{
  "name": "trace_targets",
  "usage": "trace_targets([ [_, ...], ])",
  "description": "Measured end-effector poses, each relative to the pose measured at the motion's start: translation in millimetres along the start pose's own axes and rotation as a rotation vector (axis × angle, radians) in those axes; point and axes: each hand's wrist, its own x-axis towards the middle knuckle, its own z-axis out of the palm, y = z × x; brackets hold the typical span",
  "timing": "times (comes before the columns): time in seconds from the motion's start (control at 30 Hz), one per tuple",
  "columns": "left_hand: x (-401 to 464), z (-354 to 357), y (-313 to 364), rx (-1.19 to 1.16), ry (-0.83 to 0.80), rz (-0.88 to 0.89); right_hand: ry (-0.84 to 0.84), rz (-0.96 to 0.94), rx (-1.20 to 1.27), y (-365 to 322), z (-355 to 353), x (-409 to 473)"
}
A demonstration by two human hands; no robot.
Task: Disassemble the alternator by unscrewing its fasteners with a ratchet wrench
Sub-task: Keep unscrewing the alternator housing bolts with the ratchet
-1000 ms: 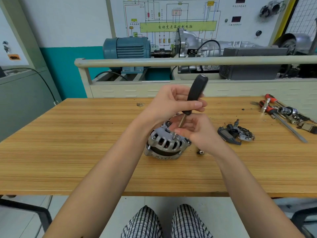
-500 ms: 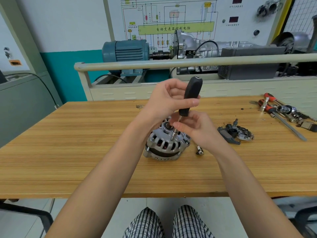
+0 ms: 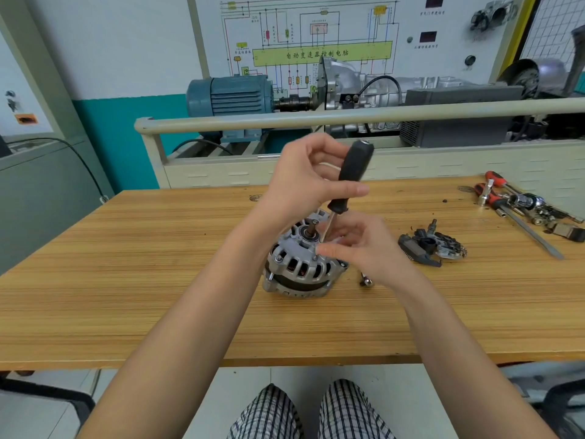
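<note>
Since the frame 1 second earlier, the driver (image 3: 353, 175) had tipped more upright and its tip had shifted along the alternator (image 3: 300, 264), which sat on the table (image 3: 126, 280) at the frame's centre. The likely risk was the tip slipping off a fastener, because the shaft leaned and the housing was only lightly steadied. The left hand (image 3: 304, 182) was clenched around the black handle above centre; the right hand (image 3: 364, 245), just right of centre, pinched the shaft near the housing with curled fingers.
</note>
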Motion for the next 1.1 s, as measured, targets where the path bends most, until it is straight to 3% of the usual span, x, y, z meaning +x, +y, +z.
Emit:
trace_targets([
  [0.1, -0.4, -6.8, 0.4, -0.082, 0.110, 0.014, -0.015, 0.006, -0.267, 9.5, 5.9, -0.9],
  [0.37, -8.5, -20.4, -5.1, -0.149, 0.252, 0.051, -0.058, -0.104, -0.347, 19.4, 9.8, 4.7],
  [0.7, -13.4, -27.1, -11.4, -0.148, 0.235, 0.065, 0.011, -0.200, -0.317, 27.2, 15.3, 1.5],
  [0.97, -14.3, -30.2, -13.4, -0.162, 0.230, 0.072, -0.132, -0.134, -0.214, 23.2, 3.9, 1.9],
  [1.1, -15.0, -28.4, -13.8, -0.174, 0.220, 0.076, -0.067, -0.140, -0.239, 20.2, 8.8, 3.4],
])
